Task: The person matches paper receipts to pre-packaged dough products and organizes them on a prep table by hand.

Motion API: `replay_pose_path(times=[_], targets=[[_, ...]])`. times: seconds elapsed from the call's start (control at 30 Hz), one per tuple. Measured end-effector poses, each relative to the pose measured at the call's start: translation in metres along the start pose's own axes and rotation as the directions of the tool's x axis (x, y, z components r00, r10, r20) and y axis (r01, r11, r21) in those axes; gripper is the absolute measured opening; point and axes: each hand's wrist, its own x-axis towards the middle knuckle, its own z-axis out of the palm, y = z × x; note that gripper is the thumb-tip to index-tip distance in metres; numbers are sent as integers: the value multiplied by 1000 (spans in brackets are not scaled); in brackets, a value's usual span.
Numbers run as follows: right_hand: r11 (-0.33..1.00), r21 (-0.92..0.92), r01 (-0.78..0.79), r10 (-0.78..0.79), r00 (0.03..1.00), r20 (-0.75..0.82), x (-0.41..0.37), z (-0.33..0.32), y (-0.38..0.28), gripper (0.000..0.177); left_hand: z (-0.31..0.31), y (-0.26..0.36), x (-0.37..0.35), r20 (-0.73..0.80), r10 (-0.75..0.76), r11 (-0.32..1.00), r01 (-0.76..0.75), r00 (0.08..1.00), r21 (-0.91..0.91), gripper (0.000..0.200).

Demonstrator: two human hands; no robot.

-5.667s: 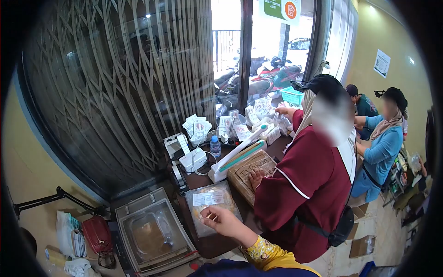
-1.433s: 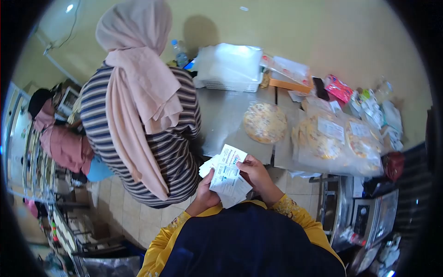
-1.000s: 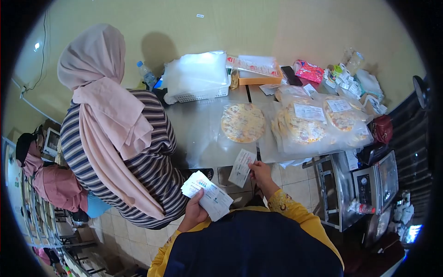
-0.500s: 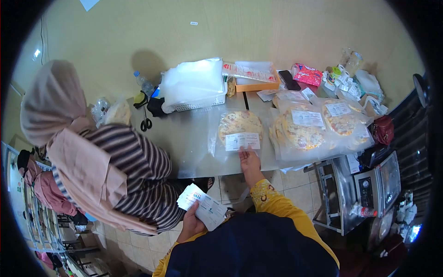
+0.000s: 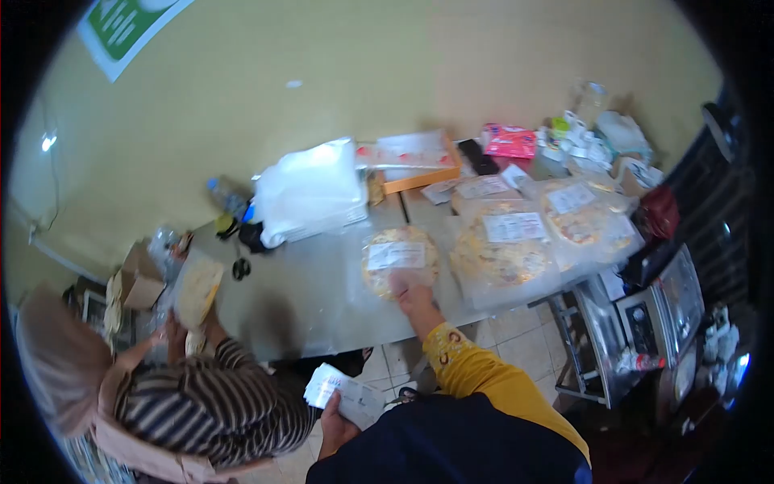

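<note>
The right hand point(image 5: 409, 284) rested on the near rim of a bagged pizza point(image 5: 381, 280) that lay on the steel table point(image 5: 282, 298), close to the table's near edge and about midway along it. Its fingers lay flat on the plastic and closed around nothing; blur hid whether they were spread or pressed together. A white label point(image 5: 396, 255) sat on top of the bag, just past the fingertips toward the table's far side. The left hand point(image 5: 332, 419) hung below the table's near edge, fingers curled around a stack of labels point(image 5: 345, 393) and clamping it.

Toward the table's right end lay a pile of bagged pizzas point(image 5: 504, 254), overlapping one another. A white basket point(image 5: 310, 194) of plastic bags and an orange box point(image 5: 413, 169) stood along the table's far edge. At the table's left end a person in a striped top point(image 5: 201, 403) held up another bag point(image 5: 196, 292).

The risks looked small but real. The bag lay on smooth steel near the table's edge, so a push from the flat hand could slide it or drag the label askew, leaving it crooked or creased. The stack was gripped one-handed and looked slightly fanned, so a loosened hold could let slips drop under the table
</note>
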Motion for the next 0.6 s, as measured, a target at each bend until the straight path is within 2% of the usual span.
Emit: replay_pose_path(times=[0.03,0.07,0.1,0.13,0.17,0.23,0.33,0.43,0.53,0.6], targets=[[998,-18,-67,68,992,109,-7,-12,-1,17,-10,-2,6,54,12,1000,-14,998,26,40],[991,-46,-127,134,968,213,-14,-26,-1,16,-32,1,14,50,-93,996,93,994,4,41],[985,-69,-159,168,972,164,-35,-22,-8,17,-59,7,23,45,-193,981,193,980,-16,43],[977,-89,-196,205,971,119,-59,-8,-16,18,-52,10,27,38,-225,974,225,974,5,44],[981,-74,-180,189,972,138,-67,-1,-20,19,-44,13,30,31,-258,966,257,966,24,45],[986,-45,-162,168,970,178,-75,9,-24,22,18,15,-7,19,-188,973,183,982,138,48],[997,47,-63,44,941,337,-42,4,-14,25,33,10,-12,98,-63,975,40,993,221,48],[955,-296,1,54,982,179,-39,52,-15,23,33,4,-8,116,69,981,-88,991,172,44],[968,-251,14,49,969,243,-58,84,-34,19,10,7,10,146,41,994,-55,988,96,40],[956,-295,-2,63,978,197,-92,111,-64,20,24,5,-3,215,30,987,-63,976,146,39]])
